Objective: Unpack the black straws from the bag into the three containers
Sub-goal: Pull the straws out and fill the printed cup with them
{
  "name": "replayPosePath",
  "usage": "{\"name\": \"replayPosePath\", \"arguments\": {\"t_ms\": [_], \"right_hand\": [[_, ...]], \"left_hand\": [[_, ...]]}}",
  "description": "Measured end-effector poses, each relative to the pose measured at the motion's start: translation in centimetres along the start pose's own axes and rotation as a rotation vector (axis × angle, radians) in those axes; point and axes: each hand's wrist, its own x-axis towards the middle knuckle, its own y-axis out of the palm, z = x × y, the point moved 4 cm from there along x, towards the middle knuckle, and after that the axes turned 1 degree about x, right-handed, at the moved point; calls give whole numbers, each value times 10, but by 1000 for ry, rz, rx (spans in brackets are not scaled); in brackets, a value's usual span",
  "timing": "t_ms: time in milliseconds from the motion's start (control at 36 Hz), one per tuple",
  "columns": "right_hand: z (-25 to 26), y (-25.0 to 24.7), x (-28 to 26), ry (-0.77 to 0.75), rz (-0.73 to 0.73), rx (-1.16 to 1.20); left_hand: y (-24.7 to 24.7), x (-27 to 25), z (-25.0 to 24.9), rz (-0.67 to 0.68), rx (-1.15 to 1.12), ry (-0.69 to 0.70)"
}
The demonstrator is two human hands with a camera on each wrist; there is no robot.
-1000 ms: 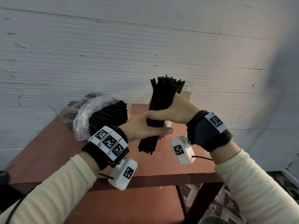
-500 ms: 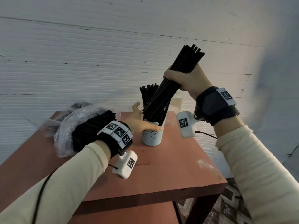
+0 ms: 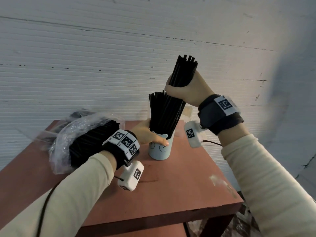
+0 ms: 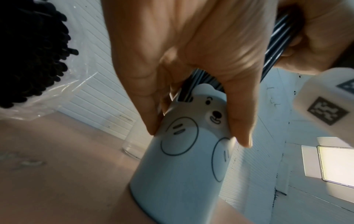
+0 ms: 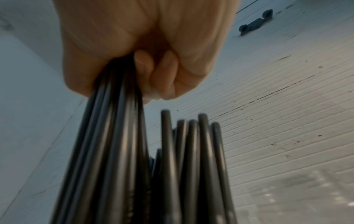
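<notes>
Head view: a bundle of black straws [image 3: 183, 72] is clenched in the right hand's [image 3: 186, 93] fist near its top, lower ends inside the bear cup [image 3: 159, 147] below, which is gripped by the left hand [image 3: 148, 134]. Light, slick and loose, the straws are judged best held mid-bundle.

Right hand [image 5: 145, 50] fist-closed around bundle of black straws [image 5: 114, 136], fingers [image 5: 164, 71] curled over them. More loose straw tips [image 5: 191, 144] stand just beside, ungripped. White ribbed wall [image 5: 277, 113] behind, dark bracket [image 5: 255, 24] on it. Blurry.
</notes>
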Motion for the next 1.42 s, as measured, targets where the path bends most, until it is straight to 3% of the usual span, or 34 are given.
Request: {"name": "replayPosePath", "arguments": {"t_ms": [361,805,1000,1278,1417], "right_hand": [[-33,24,-7,146,-11,-61],[-27,31,-8,96,-39,-41],[-27,32,-6,105,-44,-71],[-30,33,-9,112,-48,-151],[-31,29,-16,111,-90,-256]], "left_hand": [[2,0,5,-39,-53,25],[2,-4,-12,4,33,52],[0,1,-11,-107,86,7],[1,-6,-16,-73,92,17],[-3,-7,-16,8,106,26]]}}
